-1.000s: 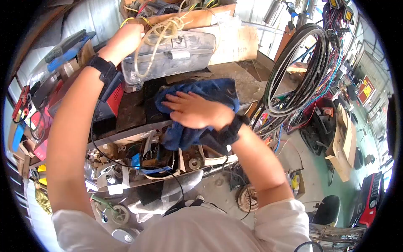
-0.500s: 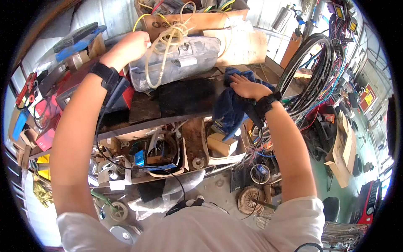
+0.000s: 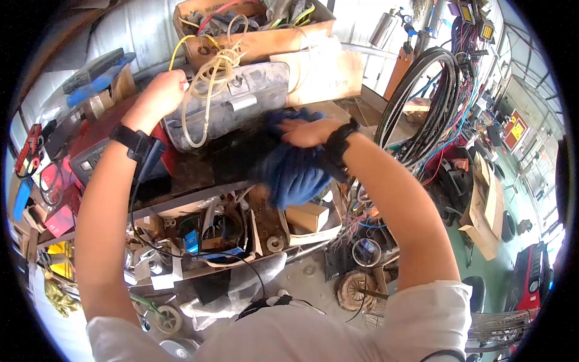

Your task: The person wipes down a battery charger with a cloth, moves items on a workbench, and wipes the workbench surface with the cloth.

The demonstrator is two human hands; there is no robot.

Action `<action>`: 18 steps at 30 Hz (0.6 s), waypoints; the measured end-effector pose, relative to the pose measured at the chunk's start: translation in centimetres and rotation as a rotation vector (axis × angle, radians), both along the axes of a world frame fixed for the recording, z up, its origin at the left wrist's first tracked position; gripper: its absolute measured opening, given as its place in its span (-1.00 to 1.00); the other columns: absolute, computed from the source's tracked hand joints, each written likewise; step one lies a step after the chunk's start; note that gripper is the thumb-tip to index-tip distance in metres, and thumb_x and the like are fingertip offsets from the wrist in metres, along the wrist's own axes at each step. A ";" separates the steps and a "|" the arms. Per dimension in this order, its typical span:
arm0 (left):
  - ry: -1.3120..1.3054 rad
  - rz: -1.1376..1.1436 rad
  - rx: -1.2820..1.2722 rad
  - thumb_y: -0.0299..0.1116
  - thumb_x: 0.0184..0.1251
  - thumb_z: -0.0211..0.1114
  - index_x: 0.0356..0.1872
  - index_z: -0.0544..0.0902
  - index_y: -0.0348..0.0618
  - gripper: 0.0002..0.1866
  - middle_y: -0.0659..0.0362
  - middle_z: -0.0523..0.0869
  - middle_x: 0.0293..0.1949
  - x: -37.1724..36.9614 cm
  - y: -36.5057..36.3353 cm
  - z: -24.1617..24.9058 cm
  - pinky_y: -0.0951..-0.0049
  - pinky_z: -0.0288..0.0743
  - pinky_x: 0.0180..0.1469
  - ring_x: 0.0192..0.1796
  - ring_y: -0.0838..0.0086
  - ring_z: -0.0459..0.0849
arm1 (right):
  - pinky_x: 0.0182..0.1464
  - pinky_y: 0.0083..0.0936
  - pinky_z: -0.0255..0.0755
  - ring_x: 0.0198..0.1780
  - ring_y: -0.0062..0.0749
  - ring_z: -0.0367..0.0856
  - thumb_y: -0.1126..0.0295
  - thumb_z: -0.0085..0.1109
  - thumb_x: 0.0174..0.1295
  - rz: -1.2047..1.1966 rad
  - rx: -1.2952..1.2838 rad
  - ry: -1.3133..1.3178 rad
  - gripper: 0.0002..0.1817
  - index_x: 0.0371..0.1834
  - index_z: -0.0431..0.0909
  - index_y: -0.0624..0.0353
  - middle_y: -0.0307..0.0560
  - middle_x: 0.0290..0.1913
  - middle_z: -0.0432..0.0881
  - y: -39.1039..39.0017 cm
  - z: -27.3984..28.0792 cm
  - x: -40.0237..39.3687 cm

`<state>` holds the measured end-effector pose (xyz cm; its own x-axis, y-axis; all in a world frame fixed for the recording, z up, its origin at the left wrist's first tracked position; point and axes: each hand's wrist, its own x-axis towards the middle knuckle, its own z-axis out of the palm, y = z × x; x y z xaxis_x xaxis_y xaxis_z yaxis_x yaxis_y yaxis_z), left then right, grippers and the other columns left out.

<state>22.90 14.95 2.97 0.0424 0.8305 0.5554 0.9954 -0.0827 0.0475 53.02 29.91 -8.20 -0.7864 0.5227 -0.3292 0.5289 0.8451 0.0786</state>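
My right hand (image 3: 304, 133) presses down on a crumpled blue cloth (image 3: 298, 181) on the dark wooden shelf top (image 3: 223, 160); the cloth hangs over the front edge and its outline is smeared by motion. My left hand (image 3: 161, 96) is closed at the left end of a dusty grey plastic case (image 3: 253, 90). A small pale tip shows at its fingers, but what they grip is hidden. A coil of yellowish clear tubing (image 3: 218, 67) lies over the case, close to the left fingers.
Behind the case stand a cardboard box of cables (image 3: 259, 42) and a cardboard piece (image 3: 329, 75). Black corrugated hoses (image 3: 422, 102) hang at the right. A red machine (image 3: 102, 145) sits left. Below, a lower shelf holds an open carton (image 3: 313, 235) and loose parts.
My right hand has slid the blue cloth to the left along the shelf top. My left hand stays by the case's left end. The whole view has shifted slightly.
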 end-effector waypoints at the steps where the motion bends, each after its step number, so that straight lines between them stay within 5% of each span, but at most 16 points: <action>1: 0.011 0.024 -0.014 -0.41 0.32 0.06 -0.29 0.54 -0.31 -0.84 -0.22 0.62 -0.32 0.2 -0.2 0.1 0.04 0.44 -0.13 -0.14 -0.12 0.61 | 0.54 -0.16 -0.23 0.57 -0.20 -0.18 0.08 -0.50 0.44 -0.113 0.000 -0.004 -0.40 0.52 -0.01 -0.03 -0.09 0.57 -0.16 -0.5 1.4 2.0; 4: 0.006 0.054 -0.037 -0.39 0.30 0.09 -0.30 0.57 -0.34 -0.81 -0.21 0.65 -0.29 1.1 -0.8 0.5 0.04 0.46 -0.12 -0.13 -0.13 0.61 | 0.54 -0.20 -0.25 0.58 -0.24 -0.21 0.04 -0.36 0.37 -0.228 0.067 -0.155 -0.33 0.54 -0.06 -0.04 -0.13 0.58 -0.23 0.3 3.3 6.4; 6: -0.029 0.053 -0.046 -0.40 0.29 0.11 -0.32 0.56 -0.33 -0.83 -0.20 0.65 -0.31 1.0 -0.9 0.4 0.06 0.47 -0.15 -0.15 -0.11 0.62 | 0.46 -0.16 0.04 0.52 -0.14 0.05 0.13 -0.17 0.33 -0.642 0.131 0.165 -0.40 0.44 0.21 0.01 -0.03 0.51 0.10 -1.3 3.6 8.0; 9: -0.054 -0.004 -0.051 -0.40 0.26 0.14 -0.32 0.55 -0.30 -0.85 -0.19 0.63 -0.36 0.6 -0.6 0.3 0.10 0.47 -0.24 -0.23 -0.08 0.63 | 0.30 -0.17 0.31 0.34 -0.03 0.38 0.19 -0.04 0.25 -0.291 0.251 -0.176 -0.51 0.22 0.50 0.10 0.09 0.28 0.46 1.3 2.2 8.8; 11: -0.047 0.004 -0.079 -0.41 0.30 0.10 -0.30 0.53 -0.30 -0.86 -0.18 0.62 -0.35 0.4 -0.5 0.1 0.12 0.46 -0.18 -0.21 -0.09 0.62 | 0.17 -0.17 0.43 0.14 0.05 0.57 0.20 -0.05 0.24 -0.004 0.181 0.067 -0.59 -0.01 0.64 0.18 0.13 0.03 0.64 2.3 0.5 7.9; 12: -0.043 0.000 -0.091 -0.41 0.32 0.09 -0.29 0.52 -0.30 -0.86 -0.18 0.62 -0.35 0.5 -0.4 0.1 0.13 0.45 -0.16 -0.19 -0.10 0.61 | 0.22 -0.23 0.40 0.26 -0.02 0.46 0.20 -0.09 0.26 -0.105 -0.068 0.466 -0.56 0.10 0.56 0.18 0.15 0.18 0.54 -2.1 1.9 6.7; 14: -0.045 -0.006 -0.114 -0.43 0.31 0.09 -0.30 0.51 -0.30 -0.88 -0.19 0.61 -0.31 0.5 -0.3 0.3 0.16 0.45 -0.16 -0.19 -0.08 0.60 | 0.46 -0.09 -0.03 0.50 -0.04 0.02 0.30 -0.20 0.34 0.042 0.010 0.440 -0.52 0.31 0.37 0.16 0.12 0.47 0.14 -2.4 -2.5 3.5; 15: -0.036 -0.020 -0.106 -0.45 0.30 0.09 -0.30 0.51 -0.31 -0.89 -0.17 0.61 -0.31 0.4 -0.2 0.3 0.20 0.45 -0.15 -0.20 -0.02 0.62 | 0.48 -0.05 -0.12 0.53 -0.05 -0.03 0.26 -0.30 0.40 0.122 0.233 0.108 -0.48 0.42 0.23 0.09 0.06 0.49 0.11 -8.5 1.6 3.2; 18: -0.071 -0.032 -0.151 -0.50 0.29 0.11 -0.29 0.51 -0.34 -0.91 -0.12 0.64 -0.34 1.0 -0.7 0.7 0.29 0.46 -0.13 -0.22 0.13 0.63 | 0.48 -0.05 -0.12 0.54 -0.07 -0.06 0.20 -0.39 0.43 -0.181 0.069 0.439 -0.47 0.43 0.21 0.08 -0.02 0.51 0.09 -7.8 0.4 4.8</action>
